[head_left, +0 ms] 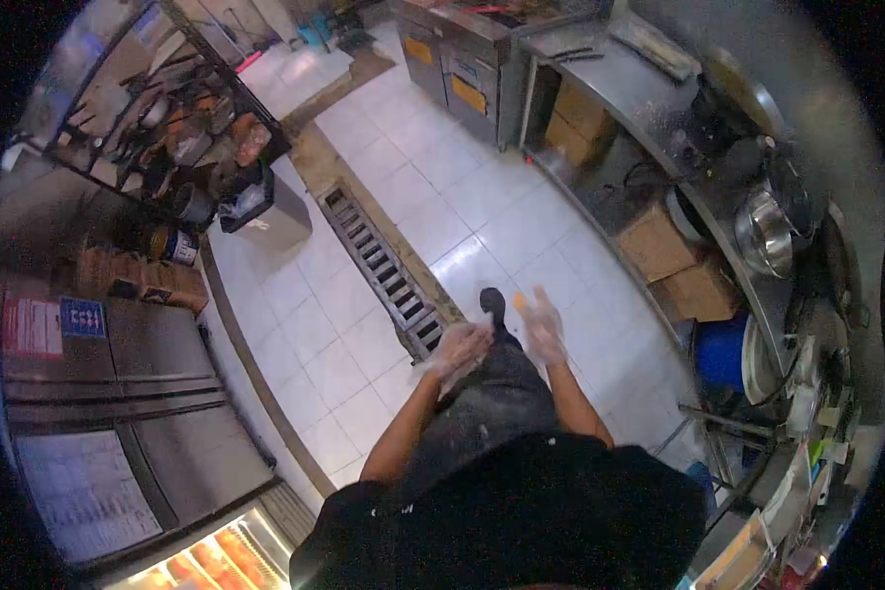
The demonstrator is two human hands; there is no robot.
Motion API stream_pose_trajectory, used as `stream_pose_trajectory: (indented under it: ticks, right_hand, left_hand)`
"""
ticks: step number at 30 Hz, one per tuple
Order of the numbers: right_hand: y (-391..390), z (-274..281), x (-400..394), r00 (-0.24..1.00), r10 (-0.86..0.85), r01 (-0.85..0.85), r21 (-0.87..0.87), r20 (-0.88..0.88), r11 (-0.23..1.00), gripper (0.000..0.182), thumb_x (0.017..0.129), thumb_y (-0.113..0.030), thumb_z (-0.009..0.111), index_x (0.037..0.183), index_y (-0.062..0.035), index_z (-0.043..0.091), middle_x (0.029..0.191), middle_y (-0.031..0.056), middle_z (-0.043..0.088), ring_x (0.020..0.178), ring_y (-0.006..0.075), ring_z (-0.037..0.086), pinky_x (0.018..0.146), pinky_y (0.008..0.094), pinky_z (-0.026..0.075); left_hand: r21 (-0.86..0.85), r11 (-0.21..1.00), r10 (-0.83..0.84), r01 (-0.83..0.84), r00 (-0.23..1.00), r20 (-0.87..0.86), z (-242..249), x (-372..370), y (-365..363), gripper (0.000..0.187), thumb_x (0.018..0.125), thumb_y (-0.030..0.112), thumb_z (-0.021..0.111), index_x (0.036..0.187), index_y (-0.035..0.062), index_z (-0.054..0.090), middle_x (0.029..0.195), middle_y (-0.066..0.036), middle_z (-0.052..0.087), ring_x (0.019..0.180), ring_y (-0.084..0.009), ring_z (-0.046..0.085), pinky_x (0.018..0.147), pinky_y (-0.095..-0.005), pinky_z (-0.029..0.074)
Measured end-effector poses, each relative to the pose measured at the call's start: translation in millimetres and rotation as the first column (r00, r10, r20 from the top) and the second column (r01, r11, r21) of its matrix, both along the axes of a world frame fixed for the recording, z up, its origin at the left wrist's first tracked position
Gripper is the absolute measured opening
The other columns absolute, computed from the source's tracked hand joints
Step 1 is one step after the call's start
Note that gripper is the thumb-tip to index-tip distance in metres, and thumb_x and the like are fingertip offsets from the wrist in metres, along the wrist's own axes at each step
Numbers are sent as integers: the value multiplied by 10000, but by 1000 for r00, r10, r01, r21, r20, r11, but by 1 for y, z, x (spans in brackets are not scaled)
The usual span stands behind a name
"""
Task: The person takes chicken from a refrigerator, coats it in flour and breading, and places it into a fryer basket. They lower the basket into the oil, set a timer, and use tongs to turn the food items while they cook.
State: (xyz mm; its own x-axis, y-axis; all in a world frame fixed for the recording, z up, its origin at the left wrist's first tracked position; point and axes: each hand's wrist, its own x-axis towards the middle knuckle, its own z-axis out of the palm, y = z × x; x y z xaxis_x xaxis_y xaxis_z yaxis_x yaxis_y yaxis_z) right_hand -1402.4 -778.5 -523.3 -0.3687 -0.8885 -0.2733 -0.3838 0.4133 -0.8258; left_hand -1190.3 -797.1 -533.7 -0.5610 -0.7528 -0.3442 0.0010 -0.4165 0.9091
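White tiles [467, 182] spread beyond both hands. Clear gloves [448, 358] sit on them — light, limp, likely slippery and easily torn, best gripped at the cuff. Left hand [465, 345] looks curled, its contents unclear — right hand [543, 331] has fingers spread.

The head camera is looking forward and steeply down over the near shirt [501, 521], facing the hands [464, 351] and the floor [403, 167] stretching far ahead.
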Motion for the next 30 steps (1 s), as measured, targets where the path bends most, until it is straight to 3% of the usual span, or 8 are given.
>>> stream_pose_trajectory:
  ticks: [4, 10, 13, 15, 21, 24, 27, 30]
  right_hand:
    - [-152, 37, 26, 993, 76, -103, -313, -95, 944, 919, 720, -543, 584, 1250, 134, 262, 1268, 301, 341, 1194, 369, 346, 986, 362, 298]
    - [-308, 85, 42, 892, 155, -321, -351, -425, 880, 798, 769, -476, 563, 1271, 71, 270, 1296, 270, 325, 1215, 358, 320, 1003, 317, 282]
    - [-365, 132, 59, 903, 338, -386, -152, -266, 910, 745, 788, -439, 560, 1268, 58, 282, 1250, 244, 393, 1173, 329, 385, 984, 324, 315]
    - [-404, 163, 74, 706, 234, -235, -91, 668, 968, 689, 807, -378, 558, 1280, 38, 280, 1188, 200, 446, 1120, 283, 439, 960, 325, 347]
    - [-540, 44, 95, 124, 201, -215, -172, 972, 961, 578, 871, -307, 489, 1296, 21, 274, 1028, 138, 514, 994, 187, 476, 944, 274, 335]
    - [-571, 94, 131, 740, 340, -193, -302, 580, 934, 561, 885, -299, 470, 1299, 23, 269, 989, 140, 534, 968, 159, 479, 919, 267, 345]
    - [-620, 143, 148, 559, 54, -76, -14, 827, 997, 587, 870, -521, 362, 1059, 20, 487, 762, 75, 551, 631, 135, 510, 546, 261, 428]
    - [-667, 112, 155, 559, -80, 106, 25, 826, 994, 641, 869, -507, 376, 1150, 68, 399, 986, 146, 499, 837, 164, 500, 656, 261, 440]
  left_hand:
    - [-337, 847, -41, 410, 684, 728, 92, -67, -96, 356, 857, 334, 524, 698, 24, 600, 593, -38, 549, 510, -102, 479, 486, -252, 411]
    - [-411, 908, 149, 82, 854, 498, 134, -64, -221, 461, 842, 359, 512, 587, -24, 498, 508, -89, 437, 498, -181, 413, 497, -375, 374]
    - [-538, 843, 290, -8, 848, 443, 146, -57, -275, 478, 838, 399, 516, 583, -5, 537, 450, -54, 430, 429, -140, 394, 432, -321, 353]
    - [-503, 859, 287, -101, 907, 309, 155, -45, -313, 437, 826, 343, 544, 582, -16, 497, 482, -127, 420, 452, -195, 367, 455, -360, 345]
    - [-505, 841, 364, -193, 893, 266, 107, 29, -443, 454, 827, 417, 527, 622, 13, 550, 500, -56, 475, 495, -126, 450, 476, -301, 371]
    - [-370, 900, 351, -231, 886, 302, 142, 50, -517, 415, 823, 414, 539, 758, 5, 573, 586, -50, 528, 542, -131, 509, 514, -282, 414]
    - [-231, 936, 314, -267, 929, 197, 153, 55, -582, 420, 821, 417, 541, 835, -2, 566, 624, -48, 550, 561, -124, 527, 526, -272, 431]
    - [-206, 952, 269, -228, 943, 195, 168, 61, -639, 389, 847, 399, 509, 881, 16, 563, 649, -24, 538, 589, -109, 516, 513, -249, 426]
